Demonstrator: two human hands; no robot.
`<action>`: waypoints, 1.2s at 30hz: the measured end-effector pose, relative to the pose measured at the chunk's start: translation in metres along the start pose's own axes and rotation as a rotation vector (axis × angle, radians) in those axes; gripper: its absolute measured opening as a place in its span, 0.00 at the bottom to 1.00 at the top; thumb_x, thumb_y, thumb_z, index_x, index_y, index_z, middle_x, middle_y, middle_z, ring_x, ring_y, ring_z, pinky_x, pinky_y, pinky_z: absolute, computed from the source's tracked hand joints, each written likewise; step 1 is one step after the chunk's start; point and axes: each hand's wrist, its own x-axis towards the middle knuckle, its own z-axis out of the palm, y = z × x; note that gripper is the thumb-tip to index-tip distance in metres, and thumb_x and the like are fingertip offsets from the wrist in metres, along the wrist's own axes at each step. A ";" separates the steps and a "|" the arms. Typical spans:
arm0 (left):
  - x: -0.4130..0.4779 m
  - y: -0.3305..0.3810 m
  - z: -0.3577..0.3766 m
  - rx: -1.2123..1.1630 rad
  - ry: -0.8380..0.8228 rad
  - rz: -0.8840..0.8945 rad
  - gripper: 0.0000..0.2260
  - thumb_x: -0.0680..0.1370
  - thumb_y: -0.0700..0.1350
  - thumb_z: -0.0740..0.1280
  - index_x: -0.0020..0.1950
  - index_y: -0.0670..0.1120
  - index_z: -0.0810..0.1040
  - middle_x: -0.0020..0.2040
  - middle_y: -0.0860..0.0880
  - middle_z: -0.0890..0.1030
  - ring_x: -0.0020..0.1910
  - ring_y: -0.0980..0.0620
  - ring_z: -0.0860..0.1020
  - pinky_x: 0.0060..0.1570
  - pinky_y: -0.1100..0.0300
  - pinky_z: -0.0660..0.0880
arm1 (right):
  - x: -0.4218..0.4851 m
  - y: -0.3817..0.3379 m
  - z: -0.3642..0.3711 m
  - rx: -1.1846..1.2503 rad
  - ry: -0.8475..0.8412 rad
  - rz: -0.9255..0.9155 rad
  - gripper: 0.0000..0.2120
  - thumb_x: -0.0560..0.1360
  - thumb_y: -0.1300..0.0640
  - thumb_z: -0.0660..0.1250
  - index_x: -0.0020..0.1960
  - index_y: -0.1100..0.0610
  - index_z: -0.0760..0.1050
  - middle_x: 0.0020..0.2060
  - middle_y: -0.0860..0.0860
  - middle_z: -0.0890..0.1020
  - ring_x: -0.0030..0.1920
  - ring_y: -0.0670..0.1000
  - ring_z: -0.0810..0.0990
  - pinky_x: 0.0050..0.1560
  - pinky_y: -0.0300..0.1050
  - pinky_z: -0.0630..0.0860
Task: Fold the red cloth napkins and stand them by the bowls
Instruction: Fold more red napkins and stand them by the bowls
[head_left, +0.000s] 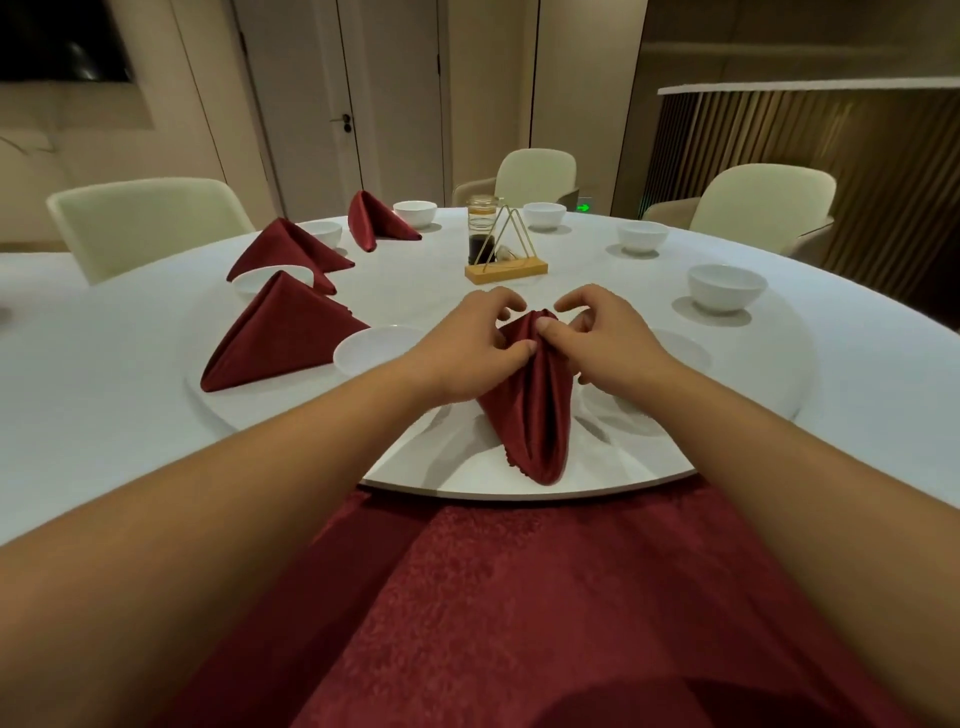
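On the table, by its near edge, red napkin stands near a bowl, left hand and right hand each in a closed pinching grip on its peak; uneven release could likely flop it open.

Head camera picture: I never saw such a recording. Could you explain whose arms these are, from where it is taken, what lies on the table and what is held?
No machine here: a person wears one camera on the head, looking forward and down, so the two bare arms are the person's own. The left hand and right hand both pinch the top of a red napkin on a white turntable on the round table. To the left stand three folded napkins beside white bowls; more bowls on the right have none. In the middle are a wire holder and a glass jar. More red cloth lies nearest the camera.
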 end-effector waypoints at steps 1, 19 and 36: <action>-0.009 0.001 0.003 -0.004 0.032 -0.004 0.23 0.80 0.51 0.68 0.73 0.48 0.69 0.67 0.46 0.73 0.58 0.51 0.78 0.59 0.57 0.76 | -0.009 0.002 -0.001 0.008 0.016 0.001 0.13 0.76 0.44 0.70 0.57 0.49 0.74 0.39 0.50 0.81 0.41 0.50 0.83 0.42 0.48 0.78; -0.118 -0.006 0.067 0.394 0.150 0.004 0.13 0.79 0.53 0.63 0.59 0.49 0.76 0.55 0.51 0.78 0.54 0.49 0.77 0.57 0.52 0.73 | -0.135 0.044 0.008 -0.536 -0.141 -0.317 0.22 0.77 0.44 0.60 0.67 0.49 0.77 0.63 0.44 0.76 0.64 0.47 0.71 0.65 0.47 0.66; -0.133 -0.002 0.083 0.703 -0.167 0.013 0.32 0.82 0.56 0.42 0.83 0.43 0.43 0.83 0.43 0.44 0.82 0.47 0.42 0.79 0.42 0.43 | -0.142 0.050 0.021 -0.640 -0.255 -0.381 0.33 0.76 0.36 0.45 0.78 0.45 0.64 0.75 0.44 0.64 0.74 0.45 0.58 0.69 0.41 0.47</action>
